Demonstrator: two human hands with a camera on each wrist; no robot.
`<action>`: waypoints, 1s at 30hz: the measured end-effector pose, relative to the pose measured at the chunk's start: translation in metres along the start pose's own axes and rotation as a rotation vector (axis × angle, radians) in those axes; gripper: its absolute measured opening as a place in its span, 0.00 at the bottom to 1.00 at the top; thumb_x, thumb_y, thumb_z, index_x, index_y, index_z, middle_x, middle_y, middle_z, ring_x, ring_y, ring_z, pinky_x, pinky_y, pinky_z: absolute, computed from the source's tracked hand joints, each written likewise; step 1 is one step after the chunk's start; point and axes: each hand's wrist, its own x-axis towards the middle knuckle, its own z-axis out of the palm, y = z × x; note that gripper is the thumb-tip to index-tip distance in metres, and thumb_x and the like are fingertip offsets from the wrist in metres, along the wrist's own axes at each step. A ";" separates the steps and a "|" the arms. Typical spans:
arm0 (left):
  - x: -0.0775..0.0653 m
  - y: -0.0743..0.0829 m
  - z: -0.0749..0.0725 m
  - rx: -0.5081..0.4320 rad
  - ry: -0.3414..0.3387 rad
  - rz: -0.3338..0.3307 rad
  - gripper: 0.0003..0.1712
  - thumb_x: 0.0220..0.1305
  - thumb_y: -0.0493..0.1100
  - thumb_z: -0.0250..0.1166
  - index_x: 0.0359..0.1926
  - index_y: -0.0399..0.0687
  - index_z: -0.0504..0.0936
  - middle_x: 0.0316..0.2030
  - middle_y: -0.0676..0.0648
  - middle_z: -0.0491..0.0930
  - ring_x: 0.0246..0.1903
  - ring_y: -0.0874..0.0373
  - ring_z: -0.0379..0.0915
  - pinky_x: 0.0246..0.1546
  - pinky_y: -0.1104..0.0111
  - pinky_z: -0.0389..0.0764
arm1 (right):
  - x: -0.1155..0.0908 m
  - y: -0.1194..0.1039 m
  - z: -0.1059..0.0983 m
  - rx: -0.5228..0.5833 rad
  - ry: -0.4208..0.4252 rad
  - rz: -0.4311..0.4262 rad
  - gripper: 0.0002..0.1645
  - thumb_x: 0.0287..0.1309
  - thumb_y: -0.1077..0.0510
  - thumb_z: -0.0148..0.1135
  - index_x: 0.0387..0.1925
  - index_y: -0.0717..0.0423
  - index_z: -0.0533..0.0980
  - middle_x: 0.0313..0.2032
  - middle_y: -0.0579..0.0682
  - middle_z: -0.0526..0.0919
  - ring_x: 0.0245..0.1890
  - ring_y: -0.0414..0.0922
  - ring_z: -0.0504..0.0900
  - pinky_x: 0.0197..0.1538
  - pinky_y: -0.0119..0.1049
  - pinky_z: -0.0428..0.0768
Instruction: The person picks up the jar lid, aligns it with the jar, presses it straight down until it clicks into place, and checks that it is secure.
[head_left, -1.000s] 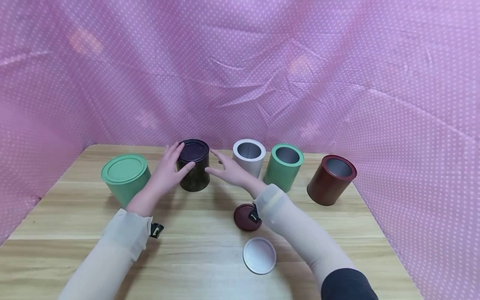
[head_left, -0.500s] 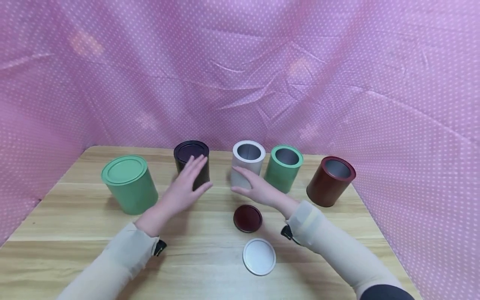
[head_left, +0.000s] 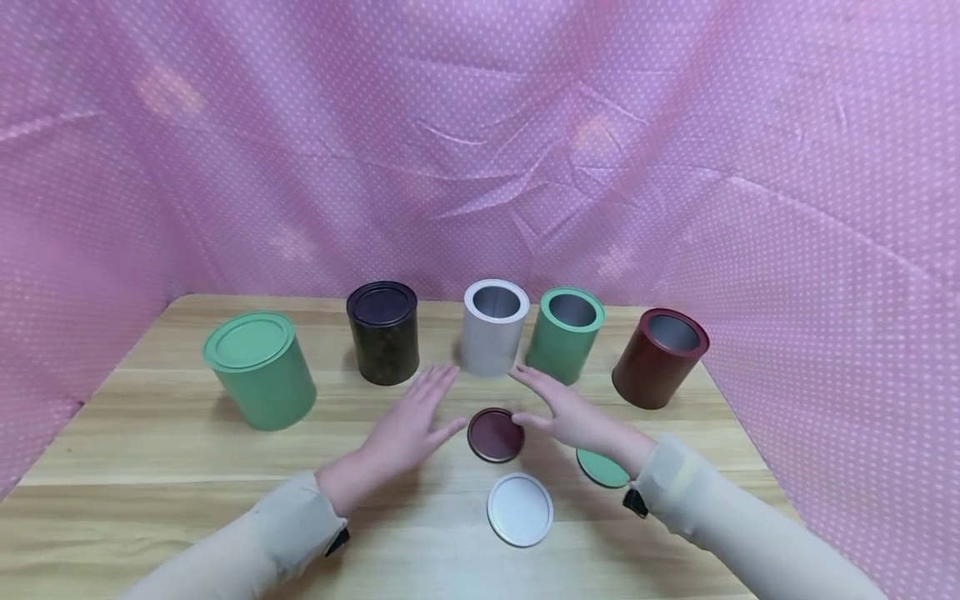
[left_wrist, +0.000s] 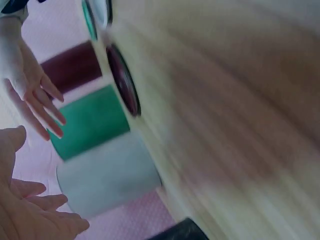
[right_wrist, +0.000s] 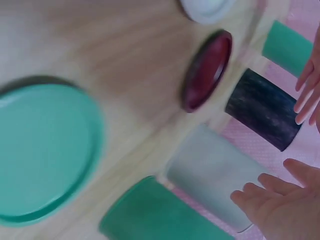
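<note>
My left hand is in the air over the middle of the table, fingers extended and holding nothing. Facing it, my right hand is also raised with straight fingers and holds nothing. Between the two, a dark red lid lies on the table. Just beyond the fingertips stands an uncovered white can; the left wrist view shows the hands apart from the white can. A white lid lies nearer the front. Partly hidden by my right forearm is a green lid.
A lidded green can stands at the left and a lidded black can behind my left hand. Uncovered green and dark red cans stand at the right. A pink dotted cloth hangs behind the wooden table.
Both hands have moved away from the black can, rightward and toward the front. The green lid, earlier hidden under the right arm, now shows. The cans and lids stay in place.
</note>
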 end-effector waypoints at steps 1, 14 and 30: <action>-0.002 0.003 0.003 0.005 -0.014 -0.003 0.42 0.65 0.54 0.63 0.72 0.38 0.59 0.71 0.37 0.59 0.72 0.37 0.49 0.70 0.46 0.57 | -0.006 0.003 0.000 -0.014 -0.004 -0.003 0.41 0.63 0.49 0.61 0.73 0.53 0.58 0.74 0.60 0.55 0.74 0.59 0.53 0.71 0.61 0.57; -0.028 0.027 0.044 0.064 -0.152 0.087 0.41 0.63 0.58 0.63 0.71 0.44 0.63 0.70 0.40 0.62 0.70 0.38 0.55 0.68 0.46 0.62 | -0.062 0.031 0.014 -0.113 0.025 -0.163 0.37 0.61 0.54 0.64 0.69 0.60 0.63 0.68 0.62 0.67 0.68 0.63 0.63 0.66 0.61 0.64; -0.049 0.038 0.059 0.201 -0.289 0.102 0.46 0.57 0.67 0.63 0.69 0.45 0.67 0.68 0.40 0.66 0.67 0.41 0.62 0.57 0.43 0.74 | -0.097 0.048 0.042 -0.088 -0.116 -0.189 0.45 0.57 0.44 0.65 0.70 0.61 0.62 0.69 0.59 0.66 0.68 0.59 0.65 0.67 0.55 0.65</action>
